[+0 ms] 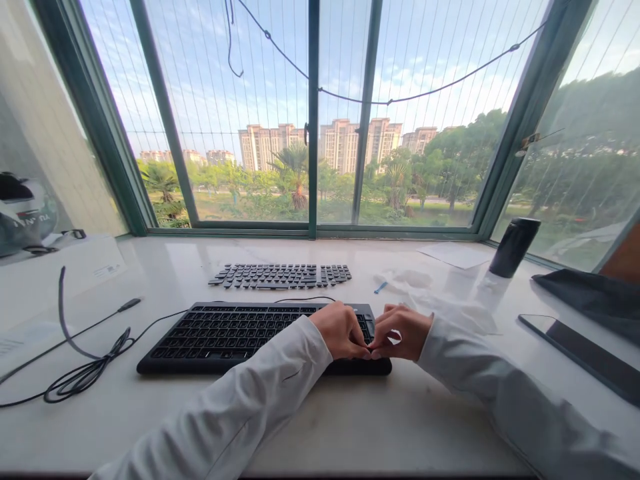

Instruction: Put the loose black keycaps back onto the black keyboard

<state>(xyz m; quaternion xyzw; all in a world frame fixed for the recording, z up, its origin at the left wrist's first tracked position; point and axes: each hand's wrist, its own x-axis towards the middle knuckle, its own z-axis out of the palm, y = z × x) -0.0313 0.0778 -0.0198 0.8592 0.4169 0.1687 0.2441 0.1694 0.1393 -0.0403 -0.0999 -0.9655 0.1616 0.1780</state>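
A black keyboard with its keycaps off lies on the pale tabletop, its bare key sockets showing. My left hand is over the right part of the keyboard, thumb and fingers pinched together. Facing it, my right hand is also closed in a pinch, and the fingertips of both hands meet near the keyboard's right front corner. Something small and dark may be between the fingertips, but it is too hidden to name. Behind the keyboard, loose black keycaps are laid out in rows like a keyboard.
Coiled black cable lies at the left, near a white box. A small blue item and clear plastic film are behind my right hand. Rightward are a black cylinder, a phone and dark cloth. Windows border the back.
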